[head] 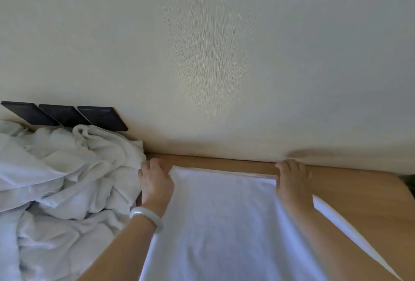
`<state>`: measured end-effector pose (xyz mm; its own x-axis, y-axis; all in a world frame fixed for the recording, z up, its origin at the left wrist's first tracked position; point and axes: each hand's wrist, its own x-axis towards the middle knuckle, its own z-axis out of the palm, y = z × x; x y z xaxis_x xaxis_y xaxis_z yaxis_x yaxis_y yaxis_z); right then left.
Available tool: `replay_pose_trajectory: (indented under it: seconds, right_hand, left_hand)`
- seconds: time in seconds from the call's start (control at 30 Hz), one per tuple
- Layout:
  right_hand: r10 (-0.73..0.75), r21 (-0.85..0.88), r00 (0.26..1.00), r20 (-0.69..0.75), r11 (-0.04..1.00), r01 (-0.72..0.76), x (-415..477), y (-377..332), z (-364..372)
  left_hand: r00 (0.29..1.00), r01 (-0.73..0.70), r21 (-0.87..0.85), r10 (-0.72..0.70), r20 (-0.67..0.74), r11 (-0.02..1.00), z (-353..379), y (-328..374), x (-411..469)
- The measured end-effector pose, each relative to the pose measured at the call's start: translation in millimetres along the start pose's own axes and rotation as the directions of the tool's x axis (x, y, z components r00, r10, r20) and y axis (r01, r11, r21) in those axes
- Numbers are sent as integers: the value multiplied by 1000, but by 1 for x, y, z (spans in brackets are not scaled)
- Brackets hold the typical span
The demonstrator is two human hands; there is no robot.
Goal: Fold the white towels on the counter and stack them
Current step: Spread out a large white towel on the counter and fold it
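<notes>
Head view looks down on a wooden counter (350, 188) that runs along a pale wall (208, 56). A white towel (224, 224) lies flat on it, stretching from the near edge to just short of the wall, with layered edges showing at its far right corner. The left hand (155, 181), with a white bangle (147, 216) on its wrist, sits at the towel's far left corner, thumb against the cloth; whether it pinches the corner I cannot tell. The right hand (292, 181) rests on the far right corner with fingers fairly straight, pressing rather than gripping. A heap of crumpled towels (62, 179) lies just left of the left hand, below three black wall plates (65, 115).
</notes>
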<state>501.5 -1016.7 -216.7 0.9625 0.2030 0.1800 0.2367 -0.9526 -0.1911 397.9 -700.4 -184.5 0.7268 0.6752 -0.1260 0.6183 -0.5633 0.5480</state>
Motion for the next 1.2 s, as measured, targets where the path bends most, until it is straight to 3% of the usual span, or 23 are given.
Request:
replay_pose_trajectory:
  seconds: [0.07, 0.13, 0.23, 0.3, 0.53, 0.67, 0.83, 0.9, 1.03, 1.07, 1.2]
  right_hand:
    - [-150, -5, 985, -89, 989, 150, -24, -23, 5]
    - [-307, 10, 951, -22, 951, 308, -56, -39, 24]
    - [-266, -19, 926, 268, 959, 282, -78, -40, 55]
    - [-237, -45, 914, 329, 963, 266, -72, -40, 61]
    - [-214, -49, 901, 376, 967, 250, -46, -47, 62]
    - [-173, -6, 945, 279, 983, 182, -62, -64, 44]
    - [-389, 47, 866, 315, 917, 395, -140, -58, 35]
    - [-353, 30, 869, 348, 930, 366, -144, -46, 35]
    - [-177, 4, 896, 407, 981, 192, -147, -62, 30]
    - [-144, 13, 909, 391, 988, 151, -152, -67, 27]
    - [-154, 75, 941, 300, 988, 138, -201, -65, 6]
  left_hand:
    - [945, -316, 179, 326, -26, 932, 14, -8, -25]
    - [863, -495, 305, 502, 59, 814, 38, -24, -52]
    - [842, -540, 421, 466, 273, 729, 66, -48, -62]
    - [856, -516, 482, 440, 271, 708, 72, -54, -52]
    - [894, -447, 499, 366, 256, 742, 70, -52, -31]
    - [885, -463, 432, 428, 180, 774, 58, -50, -80]
    - [816, -577, 375, 503, 283, 725, 45, -109, -148]
    - [832, -554, 418, 471, 293, 720, 38, -125, -141]
    - [911, -409, 401, 340, 234, 820, 34, -111, -139]
    - [903, -427, 388, 363, 230, 817, 39, -106, -147]
    - [751, -659, 332, 561, 349, 675, 52, -108, -180]
